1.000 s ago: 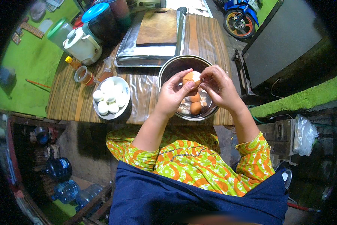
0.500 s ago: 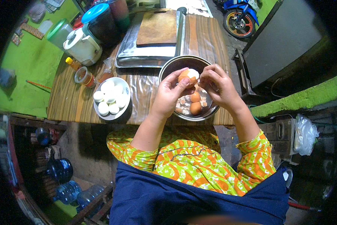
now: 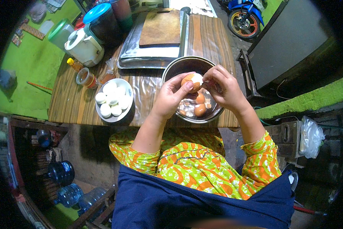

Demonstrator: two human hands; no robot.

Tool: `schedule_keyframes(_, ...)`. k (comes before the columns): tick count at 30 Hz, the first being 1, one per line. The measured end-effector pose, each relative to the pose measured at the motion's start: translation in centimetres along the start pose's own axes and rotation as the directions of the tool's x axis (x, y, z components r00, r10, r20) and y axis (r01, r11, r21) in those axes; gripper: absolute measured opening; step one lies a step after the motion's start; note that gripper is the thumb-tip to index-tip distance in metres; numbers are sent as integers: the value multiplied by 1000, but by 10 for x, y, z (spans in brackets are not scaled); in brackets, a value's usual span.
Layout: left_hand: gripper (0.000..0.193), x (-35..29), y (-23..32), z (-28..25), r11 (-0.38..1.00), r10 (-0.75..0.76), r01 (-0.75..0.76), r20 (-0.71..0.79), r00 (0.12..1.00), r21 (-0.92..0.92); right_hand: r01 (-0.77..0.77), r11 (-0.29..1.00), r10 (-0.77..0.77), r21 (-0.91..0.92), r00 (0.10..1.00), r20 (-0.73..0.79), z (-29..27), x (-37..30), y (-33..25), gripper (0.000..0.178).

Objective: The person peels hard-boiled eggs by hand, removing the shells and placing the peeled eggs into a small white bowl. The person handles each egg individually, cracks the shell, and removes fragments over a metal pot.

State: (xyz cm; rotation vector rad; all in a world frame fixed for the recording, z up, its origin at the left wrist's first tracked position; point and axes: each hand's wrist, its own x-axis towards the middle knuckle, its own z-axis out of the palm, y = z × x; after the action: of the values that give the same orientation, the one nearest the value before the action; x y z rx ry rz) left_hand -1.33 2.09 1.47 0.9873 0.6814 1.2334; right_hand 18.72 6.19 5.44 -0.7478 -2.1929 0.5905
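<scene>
Over a metal pot (image 3: 170, 70), my left hand (image 3: 170, 95) grips a partly peeled egg (image 3: 197, 78). White shows on its upper part, while brown shell still covers the side by my thumb. My right hand (image 3: 226, 89) is pinched at the egg's right side; whatever its fingertips hold is too small to make out. Below, two brown unpeeled eggs (image 3: 199, 110) and broken eggshell pieces (image 3: 183, 107) lie in the pot. Left of my left forearm, a white plate (image 3: 129, 91) carries several peeled white eggs (image 3: 112, 99).
Behind the pot, a wooden cutting board (image 3: 160, 28) rests on an upturned metal tray (image 3: 146, 63). A plastic cup (image 3: 86, 79), a yellow-capped bottle (image 3: 75, 65), a white jug (image 3: 83, 47) and a blue-lidded container (image 3: 99, 23) stand on the wood-patterned table (image 3: 209, 34) at the left.
The egg has turned a little in my left hand and shows its white part more toward the right. My right fingers have drawn closer together against it.
</scene>
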Motion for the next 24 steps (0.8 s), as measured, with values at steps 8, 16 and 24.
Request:
schedule_keyframes(8,38,-2,5,2,994,-29,24,-45,999,-103,47,999,-48,18,996,79,1,-5,4,26)
schedule_keyframes(16,36,1,10,-4,980,-37,30,-31,999,-198,-165,986,162,20,979,125,-5,-14,7,21)
schedule_keyframes(24,44,0,-2,9,992,73,-78,-57,996,-97,-38,994,45,101,997,-70,4,-3,-8,19)
